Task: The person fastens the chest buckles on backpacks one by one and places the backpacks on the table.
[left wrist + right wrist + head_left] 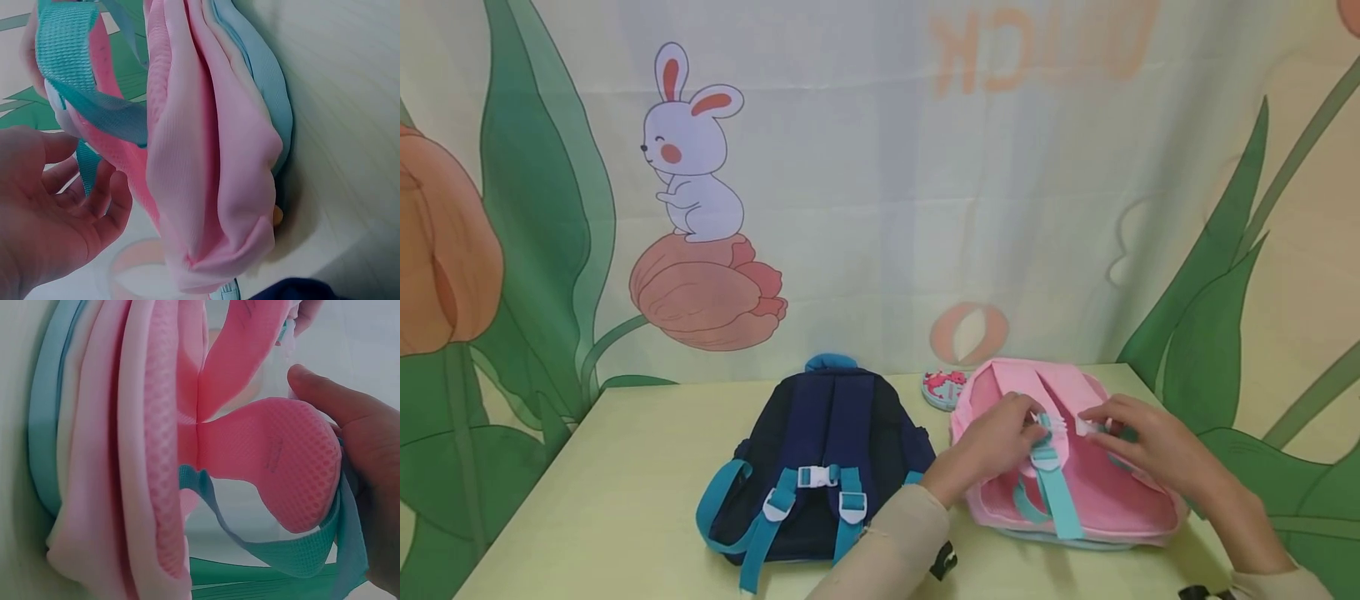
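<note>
A pink backpack (1105,492) lies on its front on the table, shoulder straps facing up. With curled fingers my left hand (1003,437) holds a white buckle part with teal webbing (1058,500) at the left shoulder strap. My right hand (1142,433) pinches another white buckle part (1083,426) near the right shoulder strap. The two buckle parts are apart. In the left wrist view, the left hand (62,212) is beside the teal webbing, and its fingertips are partly hidden. The right wrist view shows the right hand (369,437) behind the padded shoulder strap (281,456).
Left of the pink backpack lies a dark navy backpack (805,433) with teal straps; its white chest buckle (817,477) is fastened. A small patterned pouch or case (943,388) sits behind the pink backpack. A printed curtain (850,208) hangs behind the yellow table (625,492).
</note>
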`<state>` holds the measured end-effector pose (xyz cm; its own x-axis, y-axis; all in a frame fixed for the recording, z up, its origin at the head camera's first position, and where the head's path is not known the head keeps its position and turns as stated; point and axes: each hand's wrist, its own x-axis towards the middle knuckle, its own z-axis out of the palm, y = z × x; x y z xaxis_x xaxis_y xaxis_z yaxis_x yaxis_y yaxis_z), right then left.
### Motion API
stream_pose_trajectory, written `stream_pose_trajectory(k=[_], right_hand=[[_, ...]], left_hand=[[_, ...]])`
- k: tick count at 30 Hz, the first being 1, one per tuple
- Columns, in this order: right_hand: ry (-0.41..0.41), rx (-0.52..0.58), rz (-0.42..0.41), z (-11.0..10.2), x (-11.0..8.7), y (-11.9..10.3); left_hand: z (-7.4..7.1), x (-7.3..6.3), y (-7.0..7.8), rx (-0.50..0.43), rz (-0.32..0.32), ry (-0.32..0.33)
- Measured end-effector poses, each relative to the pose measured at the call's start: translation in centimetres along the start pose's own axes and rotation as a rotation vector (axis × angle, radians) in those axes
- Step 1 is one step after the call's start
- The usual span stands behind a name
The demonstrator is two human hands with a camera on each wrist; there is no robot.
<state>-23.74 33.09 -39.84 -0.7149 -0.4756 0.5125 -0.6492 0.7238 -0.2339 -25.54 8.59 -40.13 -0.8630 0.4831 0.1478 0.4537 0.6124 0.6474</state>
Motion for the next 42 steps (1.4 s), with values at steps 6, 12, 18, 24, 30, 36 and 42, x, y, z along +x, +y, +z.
stream_pose_trajectory(k=[6,12,18,24,30,36,42], right_hand=[[-0.023,0.004,0.022,-0.1,0.3,-0.6],[-0.042,-0.021,0.020,0.1,0.7,-1.1],[-0.029,-0.002,0.012,0.1,0.8,-1.2],[-0.016,0.007,-0.007,0.2,0.8,-1.1],[-0.011,0.003,-0.020,0.4,0.8,-1.0],[-0.019,0.015,-0.008,0.5,0.9,-1.1],[-0.054,0.032,0.040,0.7,0.8,-1.2]], left_hand=[[-0.3,-0.2,0.0,0.051,0.033,-0.016],[-0.5,-0.3,0.2,0.070,0.048,-0.021],[-0.7,-0.2,0.3,0.043,0.031,-0.033],[-0.6,-0.1,0.2,0.042,0.055,-0.037],[-0.5,0.0,-0.1,0.038,0.068,-0.050],[-0.5,0.0,-0.3,0.034,0.056,-0.055],[-0.6,0.1,-0.4,0.043,0.029,-0.067]])
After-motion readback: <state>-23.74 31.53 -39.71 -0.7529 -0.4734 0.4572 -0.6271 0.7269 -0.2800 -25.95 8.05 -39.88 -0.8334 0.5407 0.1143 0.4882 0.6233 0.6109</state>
